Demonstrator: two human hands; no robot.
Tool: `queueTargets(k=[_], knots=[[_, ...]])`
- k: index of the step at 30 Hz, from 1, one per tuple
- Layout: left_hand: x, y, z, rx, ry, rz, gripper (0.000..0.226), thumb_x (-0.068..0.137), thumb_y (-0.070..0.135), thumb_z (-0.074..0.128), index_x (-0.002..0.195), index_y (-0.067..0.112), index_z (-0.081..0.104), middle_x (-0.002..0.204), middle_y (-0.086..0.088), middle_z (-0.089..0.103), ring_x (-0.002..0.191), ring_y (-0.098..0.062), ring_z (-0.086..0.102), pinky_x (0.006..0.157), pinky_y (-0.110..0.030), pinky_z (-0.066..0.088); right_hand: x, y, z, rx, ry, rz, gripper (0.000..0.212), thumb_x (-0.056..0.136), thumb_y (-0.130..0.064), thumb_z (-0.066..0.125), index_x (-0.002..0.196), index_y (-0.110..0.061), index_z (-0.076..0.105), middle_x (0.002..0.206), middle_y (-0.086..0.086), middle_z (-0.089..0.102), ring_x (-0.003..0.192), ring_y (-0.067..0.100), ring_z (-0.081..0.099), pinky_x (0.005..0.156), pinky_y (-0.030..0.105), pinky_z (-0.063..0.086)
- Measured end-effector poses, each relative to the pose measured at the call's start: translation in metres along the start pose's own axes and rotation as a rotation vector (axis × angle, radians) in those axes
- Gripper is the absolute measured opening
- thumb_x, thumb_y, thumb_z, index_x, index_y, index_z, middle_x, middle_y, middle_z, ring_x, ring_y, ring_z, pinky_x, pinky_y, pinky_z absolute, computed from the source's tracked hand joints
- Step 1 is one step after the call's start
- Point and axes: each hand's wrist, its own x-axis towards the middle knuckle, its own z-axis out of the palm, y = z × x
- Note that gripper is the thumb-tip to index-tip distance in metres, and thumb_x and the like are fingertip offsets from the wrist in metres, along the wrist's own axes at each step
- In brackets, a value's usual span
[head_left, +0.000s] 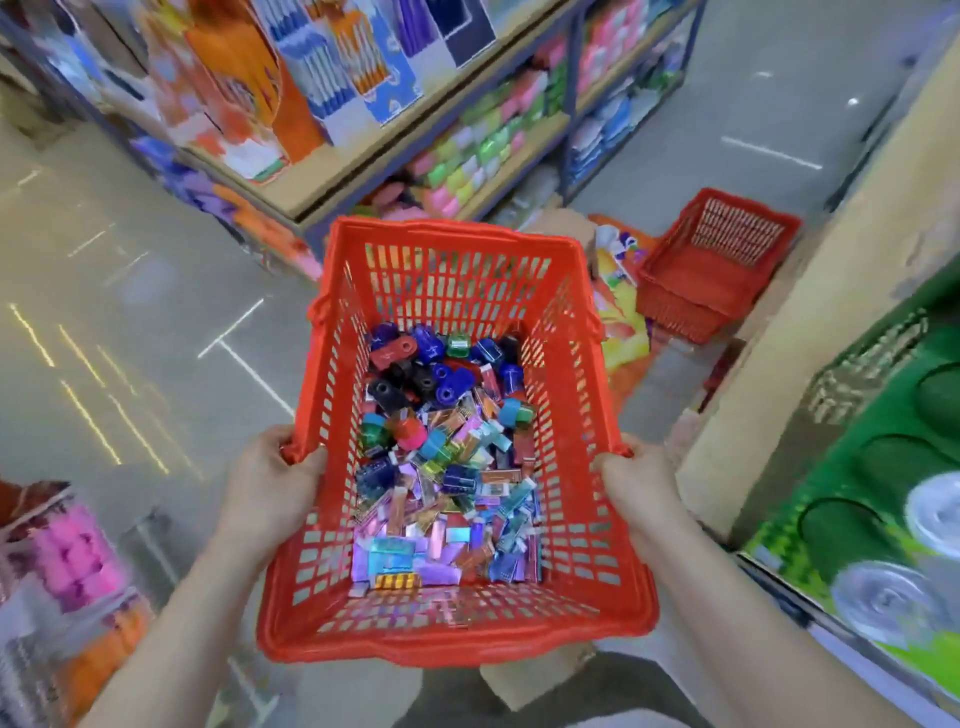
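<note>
A red plastic shopping basket (452, 244) is held up in front of me over a shop aisle. My left hand (270, 483) grips its left rim and my right hand (641, 480) grips its right rim. Its bottom is covered with several small coloured items (447, 467), shiny wrapped packets and small plastic sharpeners in blue, black, red and green. The basket tilts slightly, with its near end lower in view.
A second red basket (717, 270), which looks empty, stands on the floor ahead right beside colourful bags (621, 312). Shelves of stationery (322, 93) run along the far left. A green display box (883, 493) sits on the right, pink goods (78, 556) at lower left.
</note>
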Motion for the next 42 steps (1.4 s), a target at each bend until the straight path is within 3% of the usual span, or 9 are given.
queueTargets(k=[4,10,13,16,19,23,33,36,42], knots=[[0.104,0.04,0.039,-0.009,-0.127,0.082,0.015,0.08,0.024,0.067,0.067,0.02,0.061,0.064,-0.007,0.067,0.063,-0.028,0.067,0.064,-0.041,0.055,0.059,-0.028,0.024,0.029,0.178,-0.021,0.015,0.078,-0.008,0.064,0.088,-0.019,0.067,0.073,0.003,0.071,0.067,0.026,0.067,0.073,0.05,0.059],[0.215,0.104,0.131,0.114,-0.287,0.281,0.007,0.077,0.009,0.063,0.07,0.008,0.061,0.058,-0.01,0.062,0.062,-0.032,0.063,0.056,-0.035,0.044,0.121,-0.024,0.036,-0.182,0.414,0.038,0.041,0.072,-0.027,0.066,0.11,-0.016,0.056,0.1,0.006,0.07,0.092,0.026,0.067,0.083,0.041,0.052],[0.258,0.126,0.19,0.124,-0.343,0.32,0.01,0.075,0.007,0.064,0.067,0.009,0.06,0.058,-0.01,0.061,0.062,-0.033,0.062,0.055,-0.034,0.041,0.145,0.004,0.053,0.148,0.575,0.284,0.041,0.069,-0.023,0.079,0.106,-0.018,0.061,0.104,0.009,0.07,0.091,0.024,0.067,0.08,0.036,0.05],[0.298,0.133,0.258,0.141,-0.442,0.255,0.009,0.07,0.018,0.064,0.071,0.008,0.063,0.056,-0.003,0.06,0.065,-0.033,0.066,0.056,-0.035,0.049,0.181,0.027,0.08,0.665,0.477,0.661,0.048,0.069,-0.046,0.076,0.108,-0.021,0.064,0.108,0.009,0.069,0.102,0.03,0.064,0.075,0.045,0.051],[0.32,0.143,0.323,0.173,-0.504,0.26,0.014,0.07,0.021,0.064,0.08,0.011,0.067,0.068,-0.006,0.069,0.069,-0.031,0.067,0.066,-0.041,0.056,0.238,0.025,0.095,1.061,0.36,0.737,0.027,0.088,-0.019,0.064,0.113,-0.01,0.063,0.094,0.014,0.069,0.083,0.033,0.064,0.065,0.048,0.057],[0.343,0.157,0.402,0.229,-0.596,0.252,0.006,0.077,0.015,0.067,0.081,0.016,0.063,0.069,-0.004,0.067,0.07,-0.029,0.064,0.07,-0.038,0.053,0.315,0.037,0.095,1.279,0.543,0.722,0.047,0.08,0.022,0.038,0.116,0.0,0.056,0.092,0.018,0.067,0.071,0.033,0.064,0.048,0.04,0.058],[0.436,0.175,0.606,0.401,-1.053,0.272,0.035,0.076,0.025,0.07,0.099,0.042,0.05,0.088,-0.011,0.069,0.074,-0.032,0.067,0.068,-0.048,0.057,0.442,0.128,0.116,1.53,0.764,0.739,0.061,0.074,0.021,0.042,0.132,0.002,0.05,0.118,0.024,0.065,0.082,0.035,0.071,0.061,0.041,0.061],[0.458,0.185,0.685,0.435,-1.124,0.217,0.048,0.072,0.019,0.069,0.114,0.028,0.047,0.088,-0.013,0.068,0.073,-0.033,0.068,0.062,-0.05,0.058,0.476,0.152,0.122,1.574,0.842,0.764,0.069,0.063,0.017,0.051,0.131,0.003,0.05,0.107,0.024,0.068,0.073,0.033,0.073,0.059,0.042,0.06],[0.475,0.174,0.785,0.348,-1.229,0.231,0.043,0.078,-0.013,0.056,0.102,0.022,0.05,0.09,-0.012,0.065,0.079,-0.028,0.062,0.076,-0.053,0.055,0.54,0.195,0.133,1.592,0.966,0.849,0.062,0.075,0.017,0.049,0.135,0.001,0.047,0.117,0.025,0.066,0.082,0.035,0.073,0.06,0.044,0.06]])
